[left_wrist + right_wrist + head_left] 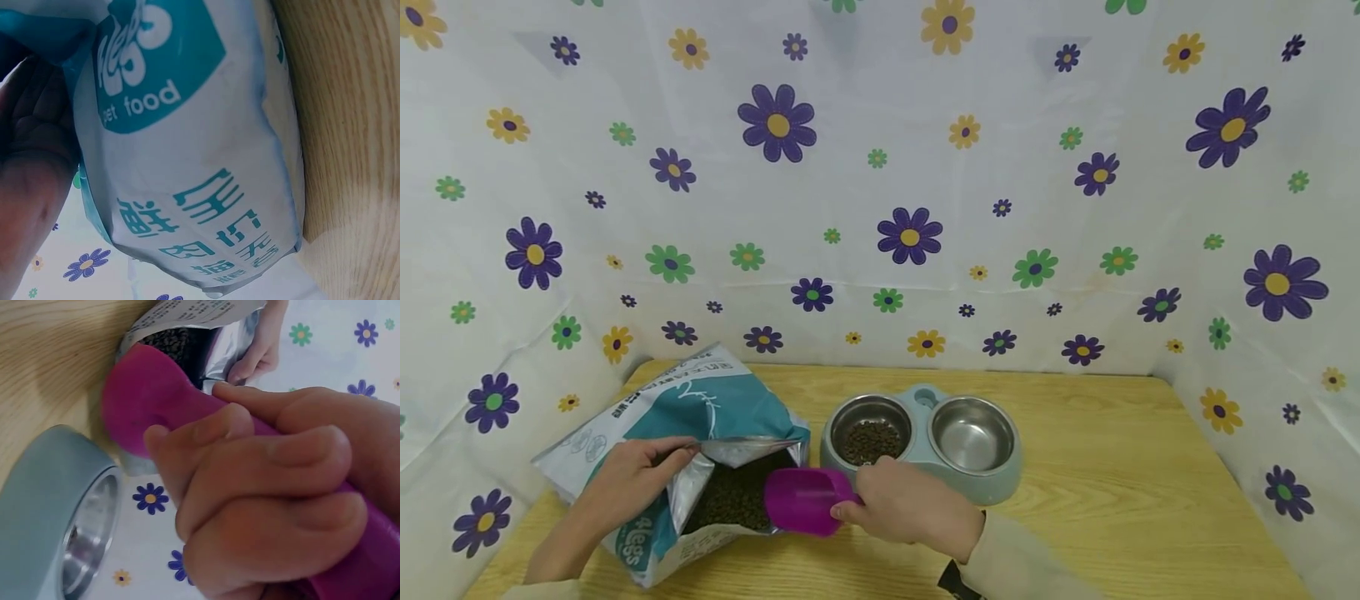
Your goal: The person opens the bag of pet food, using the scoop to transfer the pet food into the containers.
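A white and teal pet food bag lies tilted on the table, its mouth facing front right with brown kibble inside. My left hand grips the foil edge of that mouth and holds it up. In the left wrist view the bag's printed side fills the middle, and part of the left hand shows at the left. A magenta scoop is at the right side of the mouth, overlapping its rim. Around its handle curl the fingers of my right hand; the scoop's underside faces the right wrist camera.
Behind the right hand stands a pale blue double feeder. Its left steel bowl holds some kibble, while the right bowl shows bare metal. A flower-print sheet surrounds the wooden table at the back and sides.
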